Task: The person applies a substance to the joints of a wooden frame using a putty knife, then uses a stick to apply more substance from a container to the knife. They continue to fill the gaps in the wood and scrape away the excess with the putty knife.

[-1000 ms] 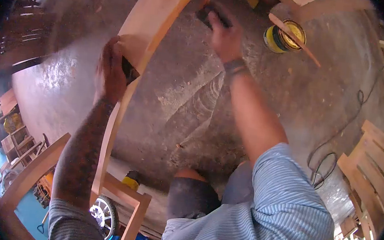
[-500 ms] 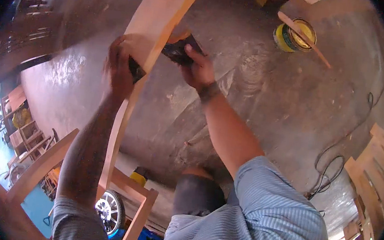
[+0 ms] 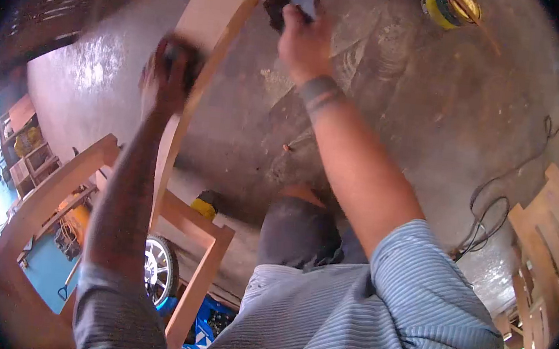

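Observation:
A long curved wooden board (image 3: 218,7) rises through the upper middle of the head view, its narrow edge facing right. On its broad face, near the left side, my left hand (image 3: 164,79) is closed round a dark pad (image 3: 192,65), blurred by motion; it looks like sandpaper. Right of the board's upper part, my right hand (image 3: 307,49) grips a dark folded piece of sandpaper (image 3: 279,5), with a pale bluish sheen on one face. A small gap shows between this sandpaper and the board's edge.
A yellow and black can (image 3: 447,9) with a stick across it stands on the concrete floor at upper right. A black cable (image 3: 490,225) lies coiled near slatted wooden pieces (image 3: 550,224). Wooden framing (image 3: 198,288) and a spoked wheel (image 3: 157,267) are below the board.
Both hands have moved upward in view, the right one also slightly rightward and farther from the board's edge. The left pad has shifted from the edge onto the face. The camera view has shifted.

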A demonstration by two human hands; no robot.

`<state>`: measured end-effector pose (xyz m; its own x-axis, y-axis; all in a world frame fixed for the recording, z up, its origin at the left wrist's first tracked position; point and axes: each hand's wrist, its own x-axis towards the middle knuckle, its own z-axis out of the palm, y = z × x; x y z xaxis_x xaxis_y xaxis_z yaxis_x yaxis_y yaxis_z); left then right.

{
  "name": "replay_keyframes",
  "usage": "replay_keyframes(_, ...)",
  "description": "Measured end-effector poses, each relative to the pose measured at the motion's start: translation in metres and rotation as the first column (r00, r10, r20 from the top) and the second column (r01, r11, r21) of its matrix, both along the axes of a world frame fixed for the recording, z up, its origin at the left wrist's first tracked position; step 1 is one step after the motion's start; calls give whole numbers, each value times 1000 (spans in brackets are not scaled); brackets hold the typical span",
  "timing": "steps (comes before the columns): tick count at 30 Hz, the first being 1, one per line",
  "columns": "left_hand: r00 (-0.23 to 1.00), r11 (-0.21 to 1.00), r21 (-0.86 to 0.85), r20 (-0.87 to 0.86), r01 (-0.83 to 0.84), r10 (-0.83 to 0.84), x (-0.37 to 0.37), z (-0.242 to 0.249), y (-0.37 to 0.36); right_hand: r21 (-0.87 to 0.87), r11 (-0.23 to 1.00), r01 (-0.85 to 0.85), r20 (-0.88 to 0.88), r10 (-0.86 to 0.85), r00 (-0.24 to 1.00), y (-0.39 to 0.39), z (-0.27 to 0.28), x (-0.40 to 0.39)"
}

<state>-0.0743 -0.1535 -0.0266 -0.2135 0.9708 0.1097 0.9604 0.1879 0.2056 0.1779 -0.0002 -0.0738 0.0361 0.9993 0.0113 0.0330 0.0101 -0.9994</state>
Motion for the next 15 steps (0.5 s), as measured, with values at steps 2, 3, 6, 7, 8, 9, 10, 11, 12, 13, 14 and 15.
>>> replay_keyframes(2, 792, 909, 60, 516, -412, 325, 8, 8, -39, 62, 998, 25, 110, -32, 993, 7, -1, -19)
replay_keyframes(3, 382, 758, 63, 888, -649, 254, 8, -13, -48, 85, 996, 34, 175, -49, 983, 8, -3, -21)
replay_keyframes(6, 693, 882, -87, 585, -464, 422, -3, 5, -52, -92, 989, -119, 137, 131, 982, 1, 19, -27)
replay_keyframes(7, 732, 885, -89, 528, -456, 431, -3, 11, -50, -181, 967, -182, 116, 204, 972, 3, 26, -31)
replay_keyframes(8, 771, 891, -97, 466, -444, 435, 2, 16, -49, -160, 971, -177, 135, 200, 971, 3, 34, -31)
replay_keyframes(9, 807, 898, -102, 405, -427, 430, 4, 16, -46, -134, 977, -169, 156, 189, 970, 6, 43, -29)
replay_keyframes(10, 798, 892, -98, 412, -441, 440, 3, 14, -45, -108, 982, -156, 178, 173, 969, 7, 50, -28)
replay_keyframes(11, 795, 885, -118, 398, -450, 457, 3, 16, -45, -92, 983, -157, 198, 172, 965, 9, 55, -29)
replay_keyframes(12, 793, 879, -137, 386, -457, 472, 7, 21, -42, -74, 985, -156, 219, 169, 961, 11, 59, -30)
replay_keyframes(13, 788, 871, -163, 374, -464, 489, 10, 24, -41, -62, 986, -156, 244, 166, 955, 10, 61, -30)
replay_keyframes(14, 785, 869, -174, 374, -463, 494, 11, 25, -41, -45, 983, -176, 367, 180, 913, 10, 58, -32)
replay_keyframes(15, 785, 868, -183, 371, -462, 497, 11, 26, -40, -30, 980, -197, 479, 187, 857, 10, 57, -36)
